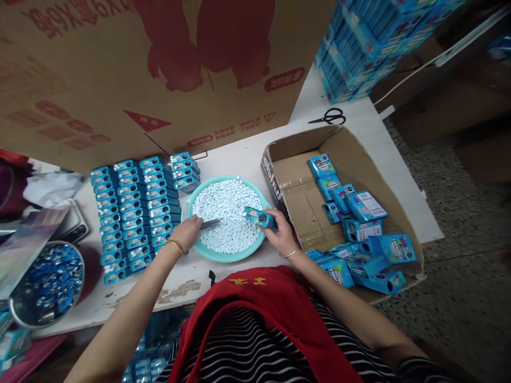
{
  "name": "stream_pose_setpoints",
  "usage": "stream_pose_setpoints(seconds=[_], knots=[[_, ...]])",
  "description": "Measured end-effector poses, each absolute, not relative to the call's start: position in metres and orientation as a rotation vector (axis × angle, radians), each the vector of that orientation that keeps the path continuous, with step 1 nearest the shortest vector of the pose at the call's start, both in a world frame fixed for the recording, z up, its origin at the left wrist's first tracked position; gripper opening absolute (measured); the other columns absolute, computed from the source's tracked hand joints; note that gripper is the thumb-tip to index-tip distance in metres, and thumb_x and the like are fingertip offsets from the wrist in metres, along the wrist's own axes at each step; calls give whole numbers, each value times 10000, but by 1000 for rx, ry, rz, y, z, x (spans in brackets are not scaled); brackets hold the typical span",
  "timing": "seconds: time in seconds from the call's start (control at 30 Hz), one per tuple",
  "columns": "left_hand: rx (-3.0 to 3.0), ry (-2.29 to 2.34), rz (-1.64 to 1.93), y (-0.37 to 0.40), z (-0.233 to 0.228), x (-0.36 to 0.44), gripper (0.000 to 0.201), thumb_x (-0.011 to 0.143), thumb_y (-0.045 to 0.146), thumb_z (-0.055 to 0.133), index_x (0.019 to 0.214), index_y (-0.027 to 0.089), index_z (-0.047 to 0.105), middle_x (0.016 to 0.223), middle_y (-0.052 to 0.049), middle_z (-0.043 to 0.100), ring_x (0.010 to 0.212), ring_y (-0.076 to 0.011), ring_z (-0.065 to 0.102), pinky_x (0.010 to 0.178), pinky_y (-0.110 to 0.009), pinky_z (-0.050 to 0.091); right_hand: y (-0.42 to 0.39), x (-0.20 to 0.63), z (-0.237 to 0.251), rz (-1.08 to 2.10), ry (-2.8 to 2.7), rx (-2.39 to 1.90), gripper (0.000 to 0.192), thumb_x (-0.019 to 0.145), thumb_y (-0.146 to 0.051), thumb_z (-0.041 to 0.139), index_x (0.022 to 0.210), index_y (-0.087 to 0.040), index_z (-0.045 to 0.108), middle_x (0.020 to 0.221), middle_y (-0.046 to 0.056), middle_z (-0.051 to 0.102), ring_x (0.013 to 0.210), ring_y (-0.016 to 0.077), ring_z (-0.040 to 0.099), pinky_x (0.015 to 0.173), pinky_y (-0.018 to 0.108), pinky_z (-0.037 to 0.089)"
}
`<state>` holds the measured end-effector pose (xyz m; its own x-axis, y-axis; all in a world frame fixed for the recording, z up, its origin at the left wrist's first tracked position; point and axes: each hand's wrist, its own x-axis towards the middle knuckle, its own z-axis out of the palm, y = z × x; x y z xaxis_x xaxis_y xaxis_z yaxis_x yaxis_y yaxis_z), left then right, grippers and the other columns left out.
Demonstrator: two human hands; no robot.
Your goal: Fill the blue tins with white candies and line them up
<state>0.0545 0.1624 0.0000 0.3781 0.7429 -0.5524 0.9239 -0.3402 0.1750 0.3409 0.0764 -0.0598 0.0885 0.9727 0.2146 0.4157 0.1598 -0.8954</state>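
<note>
My left hand (187,234) is closed on a pair of slim metal tweezers (210,223), whose tips reach over the white candies (227,207). Those small round candies fill a light turquoise plastic basin (223,257). On the basin's right side my right hand (281,235) grips a small blue candy box (260,218), tilted over the candies with its top end facing left. A dark round opening shows on that end. To the left, several rows of similar blue boxes (131,213) stand packed together, with white candies visible at some of their tops.
An open cardboard tray (301,213) on the right holds a loose pile of blue boxes (367,239). Black scissors (329,117) lie behind it. A large carton (159,80) walls off the back. At left are a metal bowl (82,276) of blue pieces and a phone (75,226).
</note>
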Motion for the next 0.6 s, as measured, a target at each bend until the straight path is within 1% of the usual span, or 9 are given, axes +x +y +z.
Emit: stream_pose_setpoints(seconds=[0.07, 0.13, 0.23, 0.3, 0.43, 0.53, 0.6], knots=[[2135, 1388, -473, 162, -39, 57, 169, 813, 103, 473, 946, 161, 559, 1002, -101, 580, 937, -241, 598, 801, -363, 470, 75, 346, -59, 762, -1436, -1442, 343, 828, -253, 613, 1158, -242, 522, 1136, 77, 609, 1089, 238, 569, 1017, 452, 427], [2132, 1333, -389, 159, -68, 74, 182, 828, 119, 465, 980, 165, 553, 1042, -106, 582, 966, -238, 588, 842, -369, 465, 73, 348, -60, 804, -1395, -1467, 350, 834, -276, 624, 1165, -240, 517, 1155, 81, 600, 1085, 232, 570, 988, 432, 447], [2117, 1264, -239, 154, -92, 103, 226, 834, 121, 456, 1040, 170, 537, 1131, -124, 567, 1009, -233, 570, 897, -370, 450, 70, 348, -60, 846, -1316, -1514, 376, 830, -322, 643, 1168, -231, 507, 1140, 86, 600, 1056, 227, 578, 951, 414, 469], [2092, 1243, -155, 151, -98, 113, 238, 827, 118, 456, 1048, 168, 528, 1115, -123, 570, 994, -228, 568, 894, -368, 452, 69, 347, -60, 853, -1261, -1539, 381, 823, -345, 651, 1153, -223, 503, 1088, 77, 604, 1006, 215, 588, 913, 394, 487], [2038, 1204, -39, 146, -88, 103, 185, 851, 194, 464, 1025, 169, 521, 992, -77, 580, 879, -191, 566, 821, -334, 467, 67, 345, -58, 860, -1213, -1560, 359, 820, -357, 653, 1114, -217, 503, 1012, 53, 604, 927, 194, 593, 850, 350, 502], [2028, 1150, 61, 147, -60, 86, 186, 889, 293, 469, 1023, 172, 512, 948, -53, 563, 821, -162, 542, 778, -303, 457, 68, 345, -59, 838, -1227, -1574, 359, 819, -352, 651, 1120, -217, 508, 1029, 57, 604, 943, 206, 590, 863, 359, 493], [2057, 1100, 140, 148, -34, 78, 194, 905, 320, 468, 1026, 174, 507, 921, -46, 546, 803, -156, 521, 761, -298, 445, 69, 346, -59, 798, -1270, -1578, 358, 825, -340, 637, 1136, -216, 510, 1056, 69, 605, 976, 224, 586, 888, 384, 484]])
